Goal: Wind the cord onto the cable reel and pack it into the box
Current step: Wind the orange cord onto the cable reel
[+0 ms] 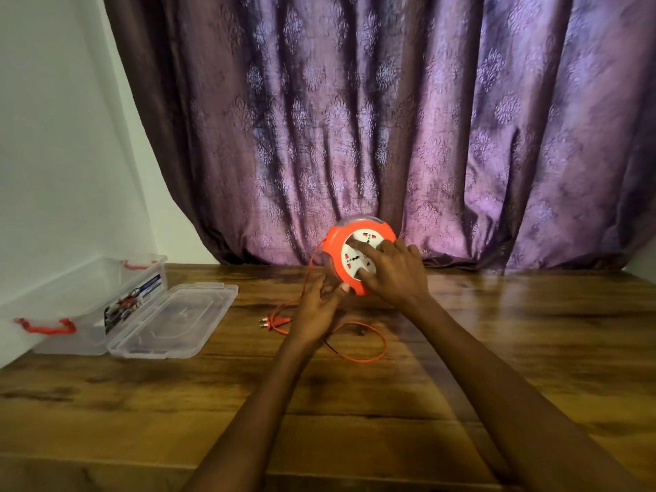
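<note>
An orange cable reel [337, 243] with a white socket face stands tilted on its edge at the far side of the wooden table. My right hand [394, 275] lies on the socket face, fingers spread across it. My left hand [319, 307] holds the reel's lower left rim, thumb against the orange edge. A thin orange cord [372, 356] leaves the reel's left side, loops loosely on the table below my hands and ends in an orange plug [275, 323]. The clear plastic box [88, 296] with red handles stands open at the left.
The box's clear lid [177, 321] lies flat on the table just right of the box. A purple patterned curtain [390, 118] hangs directly behind the reel. A white wall is at the left. The wooden table [497, 367] stretches toward me.
</note>
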`<state>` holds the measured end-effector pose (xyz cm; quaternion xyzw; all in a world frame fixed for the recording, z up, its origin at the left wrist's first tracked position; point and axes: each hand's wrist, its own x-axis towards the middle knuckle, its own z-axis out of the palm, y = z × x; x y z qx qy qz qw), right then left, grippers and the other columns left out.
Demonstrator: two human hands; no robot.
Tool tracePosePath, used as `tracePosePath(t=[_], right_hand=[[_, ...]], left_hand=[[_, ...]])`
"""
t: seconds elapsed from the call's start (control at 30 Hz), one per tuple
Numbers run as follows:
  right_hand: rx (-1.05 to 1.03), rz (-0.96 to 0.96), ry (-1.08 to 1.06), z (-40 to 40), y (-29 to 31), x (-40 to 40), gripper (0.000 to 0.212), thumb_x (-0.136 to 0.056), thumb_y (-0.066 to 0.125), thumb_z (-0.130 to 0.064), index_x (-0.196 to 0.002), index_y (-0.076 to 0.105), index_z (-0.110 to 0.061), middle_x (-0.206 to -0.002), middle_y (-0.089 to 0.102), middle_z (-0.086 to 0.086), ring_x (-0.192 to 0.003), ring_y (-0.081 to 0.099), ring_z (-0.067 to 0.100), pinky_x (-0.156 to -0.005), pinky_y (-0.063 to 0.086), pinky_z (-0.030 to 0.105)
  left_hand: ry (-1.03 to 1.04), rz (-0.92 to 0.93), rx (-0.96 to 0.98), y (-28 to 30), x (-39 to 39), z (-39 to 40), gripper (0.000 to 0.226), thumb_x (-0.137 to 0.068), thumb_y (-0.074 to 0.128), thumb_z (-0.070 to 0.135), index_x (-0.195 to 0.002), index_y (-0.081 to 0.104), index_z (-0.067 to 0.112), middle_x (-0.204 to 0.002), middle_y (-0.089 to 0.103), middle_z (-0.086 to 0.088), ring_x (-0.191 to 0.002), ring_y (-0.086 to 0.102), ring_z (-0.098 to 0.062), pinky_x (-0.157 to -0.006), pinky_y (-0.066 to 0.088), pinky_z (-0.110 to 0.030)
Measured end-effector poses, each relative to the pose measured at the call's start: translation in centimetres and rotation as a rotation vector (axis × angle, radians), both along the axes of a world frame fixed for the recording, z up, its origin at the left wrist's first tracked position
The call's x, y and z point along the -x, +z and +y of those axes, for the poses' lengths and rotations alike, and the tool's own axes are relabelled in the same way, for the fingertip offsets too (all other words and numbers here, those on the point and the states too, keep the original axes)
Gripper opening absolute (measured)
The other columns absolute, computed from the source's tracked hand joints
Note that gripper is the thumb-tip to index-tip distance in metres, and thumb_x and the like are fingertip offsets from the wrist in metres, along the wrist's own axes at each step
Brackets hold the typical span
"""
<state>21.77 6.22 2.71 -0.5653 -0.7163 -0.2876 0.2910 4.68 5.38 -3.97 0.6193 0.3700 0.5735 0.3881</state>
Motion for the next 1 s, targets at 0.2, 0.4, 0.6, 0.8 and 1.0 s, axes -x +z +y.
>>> tracePosePath(t=[0.2, 0.4, 0.6, 0.8, 1.0], right_hand=[[-0.069, -0.099, 0.078, -0.1, 0.0, 1.5, 0.06, -0.075, 0.06, -0.05, -0.134, 0.052, -0.044, -0.094, 0.071, 0.004, -0.09, 0.059, 0.032, -0.076, 0.041, 0.041], [-0.005, -0.055, 0.065, -0.2, -0.2, 2.1, 0.06, -0.076, 0.059, -0.051, -0.136, 0.049, -0.044, -0.098, 0.074, 0.006, -0.094, 0.065, 0.031, -0.079, 0.043, 0.039], [0.409, 1.057, 0.1, -0.8, 0.0, 4.8, 0.057, -0.071, 0.072, -0.056, -0.12, 0.06, -0.03, -0.099, 0.074, 0.005, -0.09, 0.068, 0.029, -0.073, 0.05, 0.029], [0.676, 1.882, 0.338, -0.3, -0.5, 5.9, 0.035, -0.089, 0.063, -0.046, -0.088, 0.058, -0.011, -0.061, 0.071, 0.012, -0.024, 0.026, 0.007, -0.036, 0.025, 0.009], [0.549, 1.178, 0.227, -0.3, -1.4, 4.1, 0.047, -0.088, 0.057, -0.059, -0.077, 0.068, -0.015, -0.06, 0.072, -0.001, -0.049, 0.061, 0.012, -0.056, 0.051, 0.031]], left_hand=[[0.073, -0.412, 0.053, 0.4, 0.5, 0.5, 0.027, -0.091, 0.07, 0.016, -0.118, 0.066, 0.015, -0.1, 0.07, -0.001, -0.088, 0.062, -0.015, -0.08, 0.053, -0.035], [0.097, -0.376, 0.034, 0.3, 0.5, 0.6, 0.02, -0.091, 0.068, 0.005, -0.107, 0.061, 0.014, -0.086, 0.06, 0.001, -0.071, 0.06, -0.008, -0.06, 0.054, -0.023], [0.202, -0.281, -0.032, -0.4, -0.8, 0.2, 0.028, -0.089, 0.067, -0.002, -0.113, 0.056, 0.008, -0.097, 0.068, 0.0, -0.083, 0.065, -0.002, -0.079, 0.052, -0.018], [0.262, -0.245, -0.079, -0.6, -0.4, 0.4, 0.04, -0.089, 0.065, -0.005, -0.127, 0.055, 0.0, -0.118, 0.067, -0.011, -0.098, 0.067, -0.013, -0.081, 0.053, -0.017], [0.302, -0.351, -0.011, -0.4, 0.6, 0.8, 0.036, -0.092, 0.065, 0.0, -0.126, 0.058, -0.003, -0.111, 0.065, -0.014, -0.093, 0.062, -0.014, -0.088, 0.052, -0.036]])
